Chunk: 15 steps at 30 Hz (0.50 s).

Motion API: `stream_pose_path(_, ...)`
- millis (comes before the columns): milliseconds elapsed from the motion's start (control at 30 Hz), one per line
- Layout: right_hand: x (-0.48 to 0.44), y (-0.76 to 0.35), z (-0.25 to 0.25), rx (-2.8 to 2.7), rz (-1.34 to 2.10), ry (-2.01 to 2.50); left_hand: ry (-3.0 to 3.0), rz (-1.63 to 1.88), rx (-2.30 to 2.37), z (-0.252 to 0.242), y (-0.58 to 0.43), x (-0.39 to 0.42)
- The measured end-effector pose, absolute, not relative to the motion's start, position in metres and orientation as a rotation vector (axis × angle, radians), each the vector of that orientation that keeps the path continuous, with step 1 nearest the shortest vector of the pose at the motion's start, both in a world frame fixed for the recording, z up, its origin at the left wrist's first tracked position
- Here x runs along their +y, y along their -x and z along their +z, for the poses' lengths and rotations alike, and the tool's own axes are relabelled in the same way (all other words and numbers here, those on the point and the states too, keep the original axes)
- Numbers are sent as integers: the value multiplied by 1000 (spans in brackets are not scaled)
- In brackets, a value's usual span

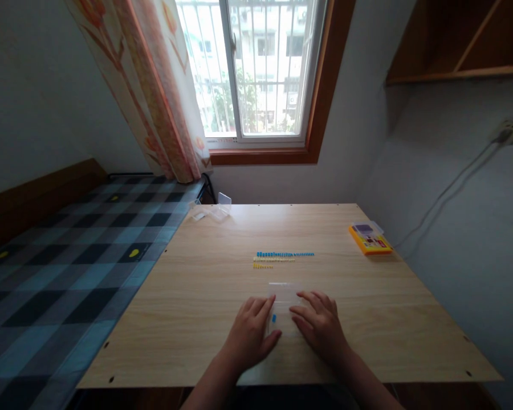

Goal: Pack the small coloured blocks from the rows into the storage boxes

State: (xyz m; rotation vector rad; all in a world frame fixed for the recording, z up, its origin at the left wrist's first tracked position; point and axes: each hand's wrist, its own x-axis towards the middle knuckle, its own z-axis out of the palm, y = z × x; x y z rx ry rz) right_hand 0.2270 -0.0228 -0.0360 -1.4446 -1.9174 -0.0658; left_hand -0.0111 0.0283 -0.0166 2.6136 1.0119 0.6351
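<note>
Both hands, left hand (250, 333) and right hand (320, 324), lie spread flat, flanking a small clear plastic box (284, 302) on the pale wooden worktop (188, 296), seemingly steadying it just before rows of tiny blue and yellow pieces (282, 258).

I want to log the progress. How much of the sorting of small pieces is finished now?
Done: blue pieces and yellow pieces lie in rows on the table. In hand: left hand and right hand rest on a clear box with one blue piece. What is left cannot be told.
</note>
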Motion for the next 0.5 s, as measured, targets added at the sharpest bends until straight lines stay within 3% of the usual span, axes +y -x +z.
stream_pose_path(200,-22,-229,-35,-1978,11,1464,-2767,696,1040,-15,15,29)
stream_pose_path(500,-19,-234,-35,-2097,107,1401,-2756,432,968,-7,19,46)
